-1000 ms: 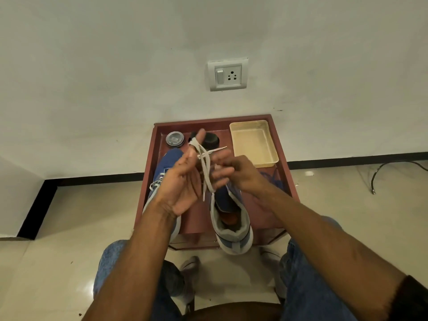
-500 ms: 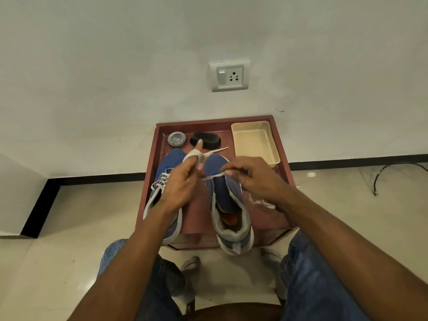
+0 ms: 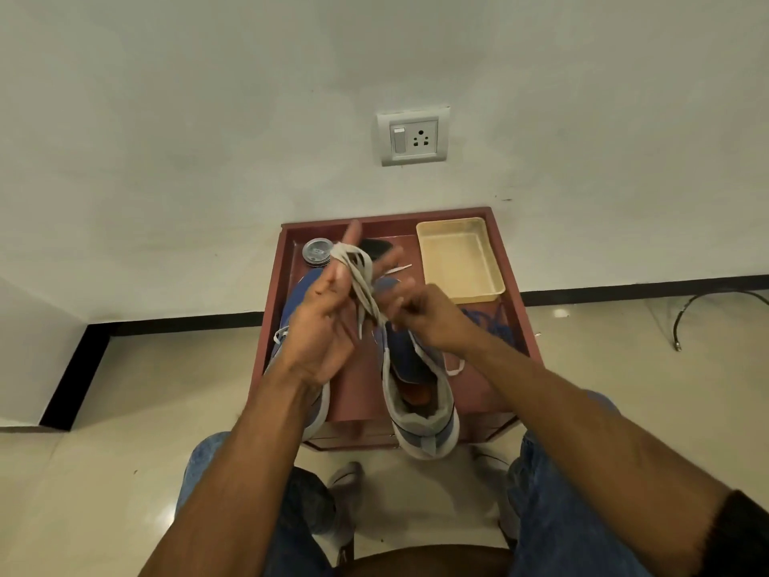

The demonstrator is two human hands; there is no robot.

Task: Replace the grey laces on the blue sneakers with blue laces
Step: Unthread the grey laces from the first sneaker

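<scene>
Seen from my remote feed: denim knees (image 3: 553, 510) frame glossy floor tiles. Above the low red-brown bench (image 3: 353, 393), my left hand (image 3: 320, 326) stands palm up, flat grey lace (image 3: 358, 276) looped round its raised fingers, hiding most of the left sneaker (image 3: 308, 293). My right hand (image 3: 424, 318) pinches the lace's strands together, covering the toe of the unlaced right sneaker (image 3: 420, 393). Blue laces (image 3: 491, 322) lie tangled on the bench behind that wrist. Farther back: round tin (image 3: 317, 252), shallow cream tray (image 3: 495, 264), wall socket (image 3: 413, 135).
</scene>
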